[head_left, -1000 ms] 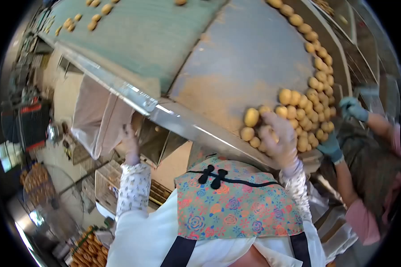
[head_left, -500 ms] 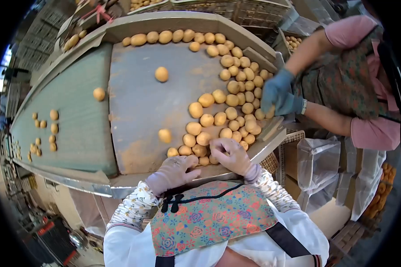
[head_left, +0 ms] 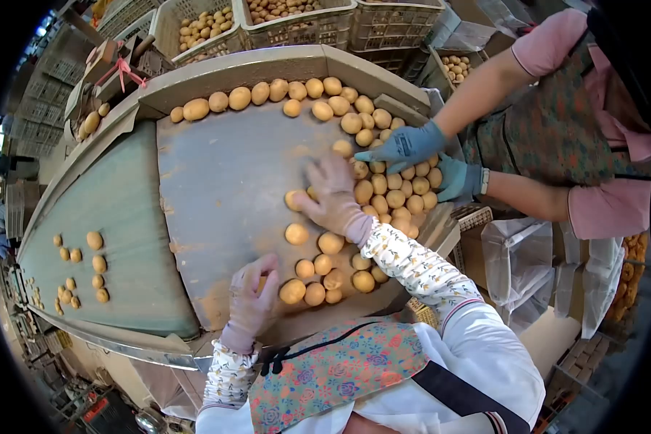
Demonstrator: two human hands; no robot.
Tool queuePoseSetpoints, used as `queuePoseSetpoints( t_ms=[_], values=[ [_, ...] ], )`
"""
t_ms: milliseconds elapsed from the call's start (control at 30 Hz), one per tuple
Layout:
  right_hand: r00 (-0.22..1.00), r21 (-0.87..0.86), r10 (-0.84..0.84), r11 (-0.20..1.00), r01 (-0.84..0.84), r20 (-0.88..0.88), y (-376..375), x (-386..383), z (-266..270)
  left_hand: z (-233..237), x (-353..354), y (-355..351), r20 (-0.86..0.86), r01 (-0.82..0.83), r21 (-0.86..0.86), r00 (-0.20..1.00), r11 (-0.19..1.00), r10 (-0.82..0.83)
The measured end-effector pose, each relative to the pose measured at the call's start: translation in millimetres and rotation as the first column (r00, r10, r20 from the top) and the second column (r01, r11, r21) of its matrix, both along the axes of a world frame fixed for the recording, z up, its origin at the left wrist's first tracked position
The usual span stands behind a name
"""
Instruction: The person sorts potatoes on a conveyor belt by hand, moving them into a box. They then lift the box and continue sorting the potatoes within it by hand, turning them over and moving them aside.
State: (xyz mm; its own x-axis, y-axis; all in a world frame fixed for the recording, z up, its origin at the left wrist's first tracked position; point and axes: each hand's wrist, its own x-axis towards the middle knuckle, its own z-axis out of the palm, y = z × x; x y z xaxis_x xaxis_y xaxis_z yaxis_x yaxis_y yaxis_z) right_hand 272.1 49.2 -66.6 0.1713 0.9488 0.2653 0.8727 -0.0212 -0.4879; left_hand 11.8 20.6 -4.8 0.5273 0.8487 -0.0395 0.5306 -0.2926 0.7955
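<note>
Right hand: the right hand has gone from the near edge, close to the apron, out to the middle of the heap. It lies palm down with fingers spread across a few potatoes, pinching none of them.
Left hand: the left hand has slid off toward the near left corner of the worktop. Its fingers are loosely curled, and something yellow shows between them. I cannot tell whether it grips a potato or only rests against one.
Potatoes: most are banked along the far and right rim of the grey worktop. A loose cluster now sits between the two hands, nearer the apron.
Belt: the green belt on the left carries a few small ones, well apart from both hands.
Co-worker: two blue-gloved hands work the right side of the heap, just beside the spread fingers, closer than half a second ago.
Meaning for the work: by my reading, the reach has moved from the near potatoes to those deeper in the heap, where two people's hands now crowd the same patch.
</note>
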Motion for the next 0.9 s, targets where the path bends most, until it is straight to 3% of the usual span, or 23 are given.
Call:
queuePoseSetpoints(
  t_ms=[100,167,233,300,333,367,433,500,533,600,667,733,800,900],
  values=[
    [0.934,0.104,0.278,0.960,-0.260,-0.226,76,-11,-16,1,1,8,-0.008,-0.036,0.040,0.999,0.999,0.036],
    [0.989,0.146,0.099,0.986,-0.083,-0.108,150,4,8,5,-2,9,-0.031,-0.045,0.047,0.998,0.998,0.046],
    [0.955,-0.108,-0.137,0.988,0.112,-0.262,209,16,15,3,1,9,-0.015,-0.049,0.009,0.999,0.999,0.050],
    [0.969,-0.250,-0.216,0.951,0.181,-0.121,218,-21,26,3,3,7,-0.062,-0.017,0.080,0.998,0.997,0.022],
    [0.994,-0.193,-0.108,0.976,0.100,-0.034,212,-42,28,4,5,8,-0.057,0.000,0.109,0.998,0.994,0.006],
    [0.995,-0.236,0.077,0.968,-0.090,-0.063,202,-52,57,6,7,11,-0.054,0.019,0.139,0.998,0.990,-0.012],
    [0.930,-0.186,0.233,0.938,-0.293,-0.285,229,-70,59,7,7,13,-0.087,0.042,0.087,0.996,0.995,-0.035],
    [0.975,-0.100,0.211,0.971,-0.218,-0.075,253,-87,67,6,7,11,-0.092,0.069,0.098,0.994,0.993,-0.060],
    [0.955,-0.144,0.260,0.949,-0.279,-0.143,269,-92,65,7,9,12,-0.111,0.075,0.073,0.992,0.994,-0.067],
    [0.935,-0.194,0.329,0.917,-0.350,-0.131,266,-97,55,15,11,13,-0.147,0.093,0.019,0.985,0.995,-0.089],
    [0.927,-0.186,0.334,0.913,-0.363,-0.167,249,-113,32,18,11,15,-0.144,0.089,0.081,0.987,0.993,-0.076],
    [0.897,-0.354,0.430,0.827,-0.437,-0.102,198,-113,33,15,8,15,-0.115,0.064,0.108,0.992,0.992,-0.052],
    [0.790,-0.008,0.595,0.798,-0.602,-0.147,126,-109,-28,10,2,15,-0.074,0.016,0.102,0.997,0.995,-0.008],
    [0.763,0.009,0.620,0.777,-0.629,-0.184,28,-48,7,9,-1,14,0.062,-0.059,0.284,0.997,0.957,0.043]
  ],
)
